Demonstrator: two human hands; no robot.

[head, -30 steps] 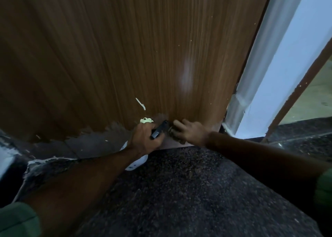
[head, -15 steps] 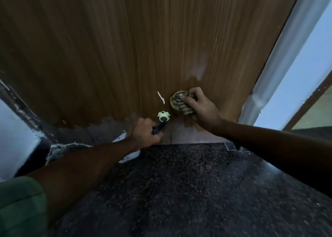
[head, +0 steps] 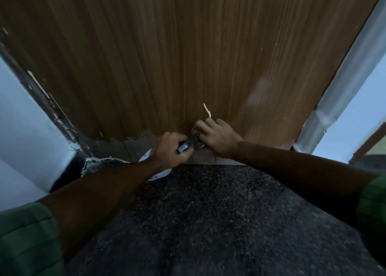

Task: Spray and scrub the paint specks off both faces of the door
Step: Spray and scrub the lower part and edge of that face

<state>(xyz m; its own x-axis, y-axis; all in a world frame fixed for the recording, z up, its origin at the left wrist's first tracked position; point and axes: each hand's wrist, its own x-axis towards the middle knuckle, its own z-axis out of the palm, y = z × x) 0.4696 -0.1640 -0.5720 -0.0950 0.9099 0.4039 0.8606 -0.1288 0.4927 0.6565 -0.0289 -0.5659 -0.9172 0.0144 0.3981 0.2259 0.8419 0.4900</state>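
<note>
The door (head: 167, 56), brown wood-grain, fills the upper centre of the frame and reaches the dark speckled floor (head: 208, 223) in the lower half. Pale walls flank it at left (head: 18, 129) and right (head: 359, 112); a grey frame strip (head: 342, 83) runs diagonally at upper right. The door's bottom edge at centre left is ragged and grey, with white debris at the lower left corner. A white paint streak (head: 207, 110) sits low on the door, just above the hands; small white specks dot the upper right.

The left hand (head: 170, 150), at frame centre, has its fingers curled round a dark spray bottle (head: 188, 145); the nozzle is hidden. The right hand (head: 217, 137), just right of it, presses against the door's base with fingers bent over a cloth (head: 199, 145), which is mostly covered and hard to make out. Green sleeves are cut off at both lower corners
</note>
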